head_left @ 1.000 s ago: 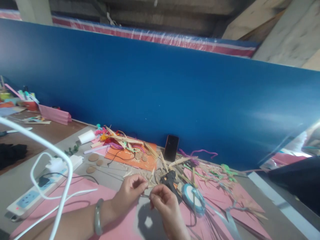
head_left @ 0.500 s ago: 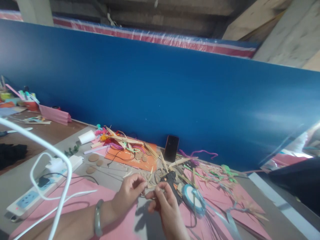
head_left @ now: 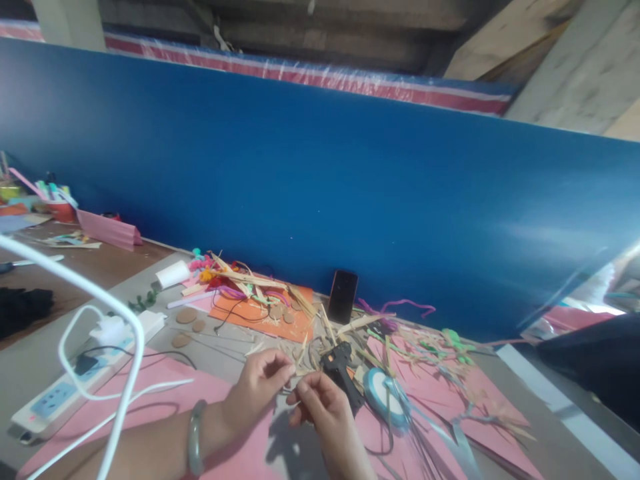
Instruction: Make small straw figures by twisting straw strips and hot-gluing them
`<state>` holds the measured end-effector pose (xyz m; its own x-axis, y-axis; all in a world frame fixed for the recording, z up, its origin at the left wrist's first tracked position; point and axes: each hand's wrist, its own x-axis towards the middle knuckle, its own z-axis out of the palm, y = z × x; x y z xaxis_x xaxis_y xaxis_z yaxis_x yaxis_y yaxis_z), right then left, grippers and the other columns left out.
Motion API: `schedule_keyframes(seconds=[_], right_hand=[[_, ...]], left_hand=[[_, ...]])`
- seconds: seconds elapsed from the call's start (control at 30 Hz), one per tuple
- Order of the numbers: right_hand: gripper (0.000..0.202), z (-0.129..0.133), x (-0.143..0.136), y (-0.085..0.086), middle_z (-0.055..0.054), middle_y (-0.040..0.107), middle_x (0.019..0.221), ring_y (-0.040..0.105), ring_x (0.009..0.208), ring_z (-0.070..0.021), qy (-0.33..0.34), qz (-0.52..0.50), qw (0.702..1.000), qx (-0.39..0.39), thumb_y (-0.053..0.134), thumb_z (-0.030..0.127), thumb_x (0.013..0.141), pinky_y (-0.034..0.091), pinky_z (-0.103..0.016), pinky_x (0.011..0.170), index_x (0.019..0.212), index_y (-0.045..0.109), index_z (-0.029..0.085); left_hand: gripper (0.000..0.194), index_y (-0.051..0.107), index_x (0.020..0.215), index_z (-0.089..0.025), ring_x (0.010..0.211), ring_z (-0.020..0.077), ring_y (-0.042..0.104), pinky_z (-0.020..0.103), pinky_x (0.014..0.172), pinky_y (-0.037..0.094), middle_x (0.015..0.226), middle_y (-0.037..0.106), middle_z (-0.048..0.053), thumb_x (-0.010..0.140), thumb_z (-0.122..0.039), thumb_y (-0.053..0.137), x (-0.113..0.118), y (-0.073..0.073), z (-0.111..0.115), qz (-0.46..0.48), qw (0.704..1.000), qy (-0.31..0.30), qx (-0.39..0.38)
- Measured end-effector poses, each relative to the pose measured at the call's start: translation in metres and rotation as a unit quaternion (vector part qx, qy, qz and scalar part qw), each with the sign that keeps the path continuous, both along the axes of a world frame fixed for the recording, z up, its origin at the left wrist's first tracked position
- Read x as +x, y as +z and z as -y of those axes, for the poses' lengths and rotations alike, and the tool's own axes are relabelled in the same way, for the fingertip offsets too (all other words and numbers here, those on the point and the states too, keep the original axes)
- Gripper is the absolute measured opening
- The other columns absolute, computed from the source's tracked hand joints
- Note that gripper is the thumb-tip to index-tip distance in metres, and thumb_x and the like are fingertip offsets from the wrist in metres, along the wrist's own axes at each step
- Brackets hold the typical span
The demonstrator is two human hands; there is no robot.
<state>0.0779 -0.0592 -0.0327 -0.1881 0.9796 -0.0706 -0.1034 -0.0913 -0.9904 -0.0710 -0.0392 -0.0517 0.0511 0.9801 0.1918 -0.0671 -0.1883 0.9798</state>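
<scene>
Background: blue partition (head_left: 320, 187) spanning the view behind a grey, cluttered tabletop (head_left: 550, 433).
Far left: thick white cable (head_left: 70, 274) looping over a power strip (head_left: 60, 397), whose long axis runs from near left to far right.
Bangled arm: left forearm (head_left: 145, 433) lies low over pink paper (head_left: 240, 453), angled forward and to the right, with a greenish bangle (head_left: 195, 437) near the wrist.
Left hand (head_left: 260, 383): palm turned inward, fingers curled, thumb and forefinger bent toward each other; whether they clamp anything cannot be told.
Slender piece (head_left: 286, 392): at the left hand's fingertips, in the narrow gap between the two hands; it seems to lie crosswise, its long axis roughly left to right, but its ends are too small to make out.
Right hand (head_left: 325, 407): reaches up from the near edge, tilted leftward, fingers loosely bent, tips just beside the left hand's; its grip cannot be told.
Phone (head_left: 343, 297): beyond the hands, propped upright by the partition, long axis near vertical.
Black tool (head_left: 341, 370): just past the right hand, slanting from far left to near right.
Ribbon roll (head_left: 387, 397): blue and white, right of the tool.
</scene>
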Motion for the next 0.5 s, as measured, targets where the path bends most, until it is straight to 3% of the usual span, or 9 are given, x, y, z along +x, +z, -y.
schedule_keyframes(seconds=[0.13, 0.33, 0.5], right_hand=[[0.043, 0.0007, 0.0006, 0.0, -0.002, 0.069, 0.066, 0.057, 0.044, -0.0109, 0.015, 0.016, 1.0, -0.001, 0.076, 0.056, 0.071, 0.042, -0.023, 0.05, 0.07, 0.06, 0.016], [0.04, 0.0045, 0.0003, -0.0008, 0.002, 0.062, 0.06, 0.051, 0.044, -0.0076, 0.045, 0.008, 0.999, 0.001, 0.07, 0.052, 0.081, 0.036, -0.022, 0.051, 0.07, 0.06, 0.015], [0.039, 0.0047, -0.0009, -0.001, 0.004, 0.058, 0.058, 0.047, 0.044, -0.007, 0.047, 0.017, 0.999, 0.005, 0.07, 0.051, 0.081, 0.033, -0.021, 0.049, 0.068, 0.057, 0.016]], left_hand=[[0.023, 0.067, 0.073, -0.015, 0.061, 0.0144, 0.056, 0.024, 0.059, 0.044, 0.064, 0.064, 0.002, 0.083, -0.036, 0.065, 0.0005, -0.0016, 0.0003, 0.004, 1.0, -0.005, -0.002], [0.021, 0.068, 0.072, -0.015, 0.065, 0.0152, 0.058, 0.024, 0.062, 0.046, 0.067, 0.066, 0.003, 0.082, -0.034, 0.067, 0.0016, 0.0009, 0.0023, 0.007, 1.0, -0.009, 0.013], [0.019, 0.068, 0.073, -0.015, 0.067, 0.0159, 0.059, 0.025, 0.064, 0.046, 0.069, 0.067, 0.003, 0.08, -0.033, 0.068, 0.002, 0.0035, 0.0036, 0.013, 1.0, -0.019, 0.001]])
